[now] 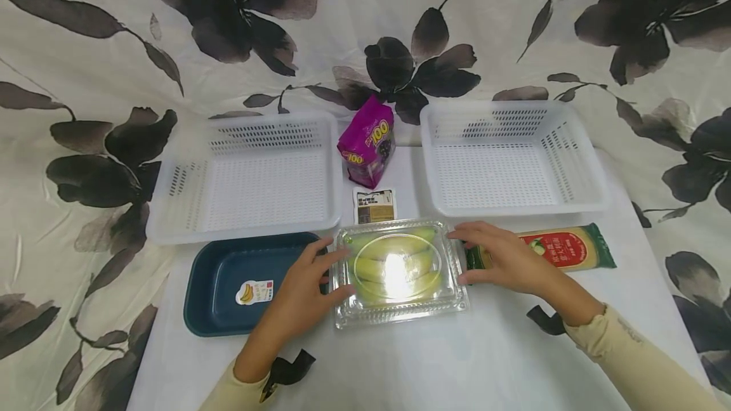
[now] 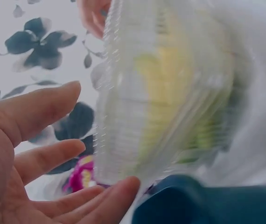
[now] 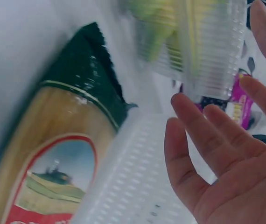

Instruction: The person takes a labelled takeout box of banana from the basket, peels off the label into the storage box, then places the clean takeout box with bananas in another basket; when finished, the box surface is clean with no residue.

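A clear plastic clamshell box (image 1: 400,316) of yellow-green bananas (image 1: 371,268) stands on the table with its lid on, glare across the top. My left hand (image 1: 305,293) is at its left side, fingers spread and slightly bent, the thumb over the box edge. On the other side, my right hand (image 1: 497,255) has its fingers extended toward the right edge. In the wrist views, the left fingers (image 2: 116,200) and right fingers (image 3: 203,126) lie close to the box wall. Whether they touch it, I cannot tell. Neither hand grips anything.
Left of the box is a dark blue tray (image 1: 200,297) with a banana-picture label (image 1: 254,292). White perforated baskets stand behind, left (image 1: 245,233) and right (image 1: 514,208). Between them are a purple snack bag (image 1: 368,144) and a small card (image 1: 374,207). A pasta packet (image 1: 565,249) lies right.
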The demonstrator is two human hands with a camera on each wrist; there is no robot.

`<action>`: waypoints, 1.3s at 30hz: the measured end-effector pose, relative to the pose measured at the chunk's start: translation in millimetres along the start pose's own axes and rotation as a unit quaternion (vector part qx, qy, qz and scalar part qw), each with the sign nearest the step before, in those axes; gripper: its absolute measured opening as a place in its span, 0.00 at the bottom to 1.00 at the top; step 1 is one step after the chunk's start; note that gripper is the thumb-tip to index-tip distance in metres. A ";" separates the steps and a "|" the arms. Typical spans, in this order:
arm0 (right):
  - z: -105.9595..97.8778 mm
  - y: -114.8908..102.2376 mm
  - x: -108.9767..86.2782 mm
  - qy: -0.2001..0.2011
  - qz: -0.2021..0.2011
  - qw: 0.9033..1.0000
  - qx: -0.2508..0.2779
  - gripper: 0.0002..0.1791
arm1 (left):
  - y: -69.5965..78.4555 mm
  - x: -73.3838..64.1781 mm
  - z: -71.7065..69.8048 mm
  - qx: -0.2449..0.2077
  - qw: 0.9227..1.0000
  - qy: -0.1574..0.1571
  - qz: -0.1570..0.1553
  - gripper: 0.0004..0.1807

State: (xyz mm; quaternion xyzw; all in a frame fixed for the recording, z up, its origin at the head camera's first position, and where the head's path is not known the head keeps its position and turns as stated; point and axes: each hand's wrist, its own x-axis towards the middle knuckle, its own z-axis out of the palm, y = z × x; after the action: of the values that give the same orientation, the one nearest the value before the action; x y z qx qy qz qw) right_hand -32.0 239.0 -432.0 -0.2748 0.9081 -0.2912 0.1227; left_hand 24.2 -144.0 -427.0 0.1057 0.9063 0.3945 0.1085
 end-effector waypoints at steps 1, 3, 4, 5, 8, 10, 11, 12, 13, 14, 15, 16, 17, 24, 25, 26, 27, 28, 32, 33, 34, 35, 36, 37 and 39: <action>2.2 0.6 -0.8 0.001 -0.003 1.000 -0.003 0.44 | -0.2 -0.7 1.7 0.001 1.000 -0.001 -0.001 0.35; 6.5 1.6 -1.4 0.002 -0.006 1.000 0.000 0.43 | -1.2 -1.5 4.8 0.004 1.000 -0.001 0.000 0.35; 8.6 2.1 -1.4 0.002 -0.007 1.000 0.002 0.43 | -1.8 -1.6 6.3 0.008 1.000 0.000 0.002 0.35; 10.4 2.3 -1.6 0.001 -0.006 1.000 0.007 0.43 | -2.5 -1.7 7.7 0.012 1.000 0.001 0.005 0.36; 14.2 2.8 -1.7 -0.007 0.000 0.999 0.033 0.44 | -4.3 -1.6 10.8 0.018 1.000 0.002 0.012 0.36; 15.6 2.9 -2.1 -0.011 0.007 0.999 0.038 0.45 | -4.9 -0.8 12.3 0.018 1.000 0.001 0.016 0.37; 16.0 2.8 -2.5 -0.013 0.012 0.999 0.038 0.46 | -5.2 -0.2 13.0 0.017 1.000 0.000 0.017 0.37; 16.6 3.1 -2.8 -0.014 0.016 0.999 0.035 0.47 | -5.7 0.2 13.6 0.019 1.000 -0.001 0.018 0.36; 17.4 3.0 -2.9 -0.016 0.021 0.999 0.032 0.48 | -6.2 0.7 14.3 0.019 1.000 -0.001 0.018 0.36; 18.2 3.2 -3.0 -0.019 0.026 0.999 0.033 0.49 | -6.7 1.0 14.9 0.021 1.000 -0.002 0.019 0.36; 19.0 3.3 -2.9 -0.022 0.032 0.998 0.040 0.50 | -7.1 1.4 15.7 0.022 1.000 -0.002 0.021 0.36; 20.0 3.3 -2.8 -0.025 0.039 0.998 0.047 0.50 | -7.6 1.6 16.3 0.023 1.000 -0.003 0.021 0.36; 20.8 2.9 -2.5 -0.029 0.045 0.997 0.055 0.50 | -8.1 1.6 16.9 0.024 1.000 -0.002 0.021 0.35; 25.3 2.0 -1.9 -0.039 0.070 0.992 0.097 0.50 | -5.1 1.8 20.6 0.029 0.999 0.001 0.015 0.36; 25.6 2.1 -1.9 -0.038 0.069 0.991 0.104 0.50 | -4.4 1.9 21.1 0.031 0.999 0.000 0.013 0.36; 25.9 2.2 -1.9 -0.037 0.069 0.991 0.110 0.50 | -3.5 1.7 21.2 0.031 0.999 -0.001 0.010 0.36; 26.4 2.7 -1.8 -0.034 0.067 0.990 0.117 0.50 | -2.6 1.5 21.1 0.030 1.000 -0.002 0.007 0.36; 26.7 3.0 -1.8 -0.033 0.064 0.990 0.124 0.50 | -1.8 1.4 21.2 0.029 1.000 -0.003 0.005 0.36; 27.7 5.9 -2.2 -0.024 0.051 0.986 0.160 0.51 | 1.2 0.2 20.5 0.022 1.000 -0.001 0.003 0.35; 27.3 6.4 -2.6 -0.022 0.049 0.984 0.170 0.51 | 1.9 -0.4 20.3 0.018 1.000 0.001 0.004 0.35; 26.6 6.5 -3.2 -0.021 0.048 0.982 0.179 0.51 | 2.5 -1.1 20.0 0.015 1.000 0.002 0.005 0.35; 26.0 6.6 -3.7 -0.021 0.049 0.981 0.189 0.51 | 3.1 -2.1 19.6 0.011 1.000 0.005 0.007 0.34; 25.4 6.7 -4.3 -0.020 0.049 0.979 0.198 0.51 | 3.7 -3.4 18.9 0.006 1.000 0.009 0.009 0.34; 24.4 6.5 -4.8 -0.022 0.051 0.977 0.207 0.51 | 4.1 -4.8 18.4 0.003 1.000 0.014 0.013 0.34; 22.4 5.6 -5.8 -0.026 0.052 0.972 0.226 0.51 | 5.4 -8.4 16.4 -0.005 0.999 0.025 0.023 0.33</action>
State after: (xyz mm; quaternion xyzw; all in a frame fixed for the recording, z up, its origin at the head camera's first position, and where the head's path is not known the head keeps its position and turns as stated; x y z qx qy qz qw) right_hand -21.1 235.8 -452.9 -0.1999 0.8282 -0.4750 0.2204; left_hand 37.3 -131.4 -432.9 0.1162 0.9040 0.4041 0.0770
